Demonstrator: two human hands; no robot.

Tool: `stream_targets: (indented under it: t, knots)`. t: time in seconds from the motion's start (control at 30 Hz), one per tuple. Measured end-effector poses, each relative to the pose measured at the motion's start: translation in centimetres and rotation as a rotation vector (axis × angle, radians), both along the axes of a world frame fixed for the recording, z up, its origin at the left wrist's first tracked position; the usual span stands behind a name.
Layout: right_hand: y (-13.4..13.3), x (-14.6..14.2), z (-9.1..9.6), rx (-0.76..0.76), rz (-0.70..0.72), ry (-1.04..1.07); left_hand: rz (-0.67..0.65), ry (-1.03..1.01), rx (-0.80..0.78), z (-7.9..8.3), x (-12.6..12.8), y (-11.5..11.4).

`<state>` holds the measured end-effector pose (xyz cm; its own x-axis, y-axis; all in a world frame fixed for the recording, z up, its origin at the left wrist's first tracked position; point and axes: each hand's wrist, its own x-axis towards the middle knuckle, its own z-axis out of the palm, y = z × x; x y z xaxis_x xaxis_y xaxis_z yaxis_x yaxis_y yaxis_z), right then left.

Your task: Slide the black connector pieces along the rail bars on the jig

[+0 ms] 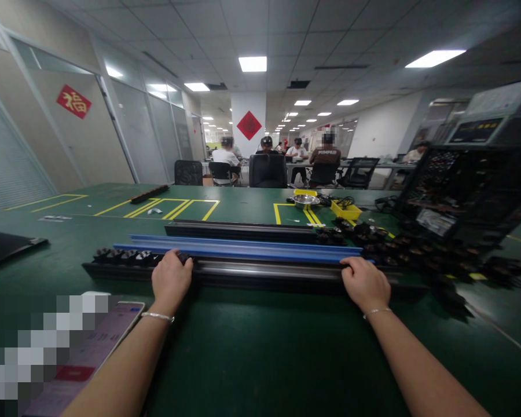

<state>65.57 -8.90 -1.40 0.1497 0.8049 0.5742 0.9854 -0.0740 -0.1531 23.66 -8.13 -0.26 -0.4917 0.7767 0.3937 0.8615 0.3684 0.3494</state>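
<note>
A long black rail lies crosswise on the green table in front of me. Small black parts with shiny bits sit in a row along its left end. At the right end of that row my left hand is closed, thumb and fingers around one small black part. My right hand curls over the rail farther right, fingertips at its far edge; what lies beneath them is hidden. Just behind the rail runs a long blue channel, and beyond that another black rail.
Many loose black parts are heaped at the right, before a dark open rack. A metal bowl and yellow bin stand farther back. A phone-like screen lies near left. Several people sit at tables beyond.
</note>
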Motion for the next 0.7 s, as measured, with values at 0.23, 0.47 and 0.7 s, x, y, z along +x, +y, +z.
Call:
stream_targets:
  t: [0.23,0.47,0.7]
  knots:
    - [0.0,0.0,0.0,-0.006,-0.006,-0.004,-0.019,-0.014,0.001,0.1,0.3,0.0]
    - [0.0,0.0,0.1,-0.026,-0.008,-0.006,-0.053,0.018,0.012,-0.1,0.8,-0.1]
    - [0.0,0.0,0.2,-0.031,-0.007,-0.009,-0.077,0.038,0.018,-0.1,1.2,-0.2]
